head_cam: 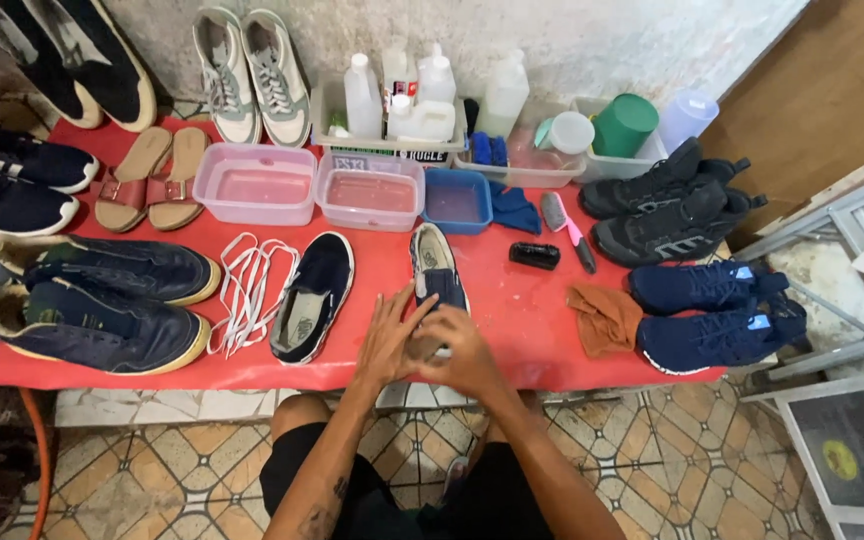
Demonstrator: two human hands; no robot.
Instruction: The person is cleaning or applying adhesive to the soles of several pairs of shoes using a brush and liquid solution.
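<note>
My left hand and my right hand meet at the near edge of a red table. Both rest on the heel end of a navy slip-on shoe that points away from me. My right hand's fingers curl over the heel; my left hand's fingers spread against its side. The shoe's mate lies to the left, beside a pile of white laces. What sits between my palms is hidden.
Two pink tubs and a small blue tub hold water behind the shoes. Brushes, a black block, an orange rag, bottles and several other pairs of shoes crowd the table.
</note>
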